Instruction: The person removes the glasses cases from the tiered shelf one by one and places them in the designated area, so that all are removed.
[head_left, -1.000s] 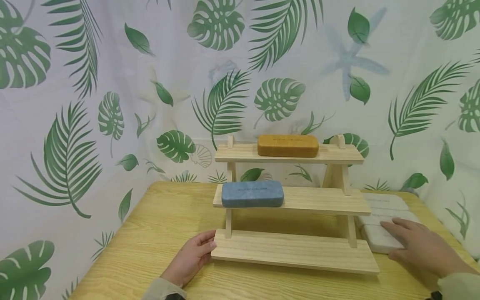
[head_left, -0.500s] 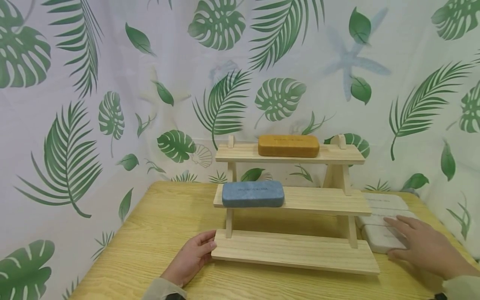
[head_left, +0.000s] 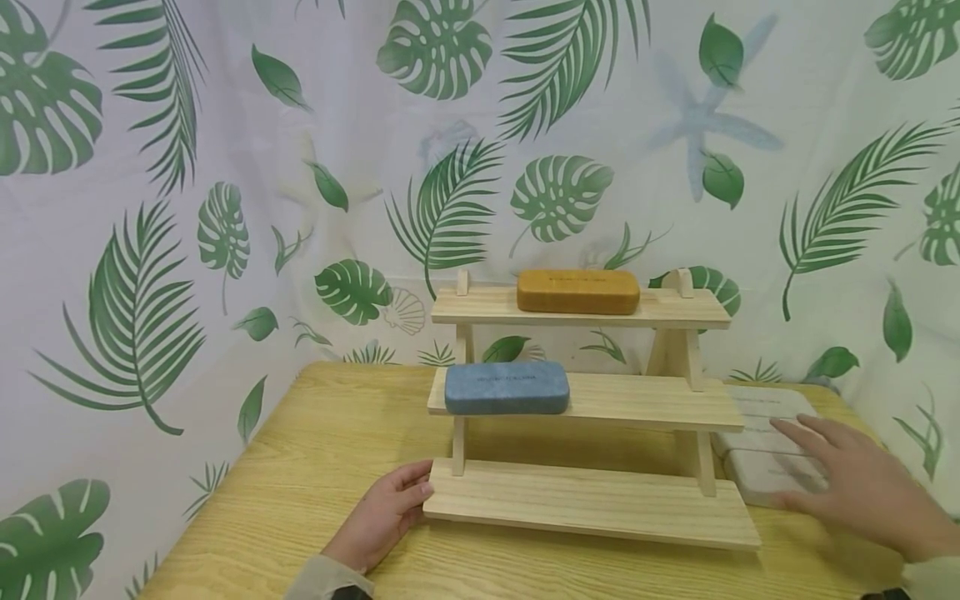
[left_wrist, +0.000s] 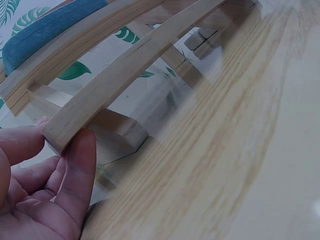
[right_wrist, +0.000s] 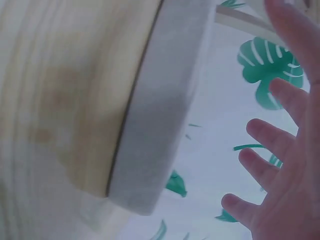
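Pinching L end of btm shelf (head_left: 585,504) of wooden rack (head_left: 588,398), ctr-R of head view, w/ L hand (head_left: 386,510); in L-wrist view, gripping board's edge b/w thumb & fingers. Hovering at lower R w/ R hand (head_left: 862,492), fingers spread & fairly straight, w/ nothing in grasp; in R-wrist view, held apart from pale case alongside. In head view, can see 3 pale cases (head_left: 753,475) side by side on tabletop (head_left: 337,433), just R of rack, partly hidden behind R hand. Note blue case (head_left: 507,388) on L part of mid shelf (head_left: 660,397), lettering too small to read. Find orange case (head_left: 578,292) near ctr of top shelf (head_left: 682,308). Behind, can see white leaf-print cloth (head_left: 337,83) across upper frame.
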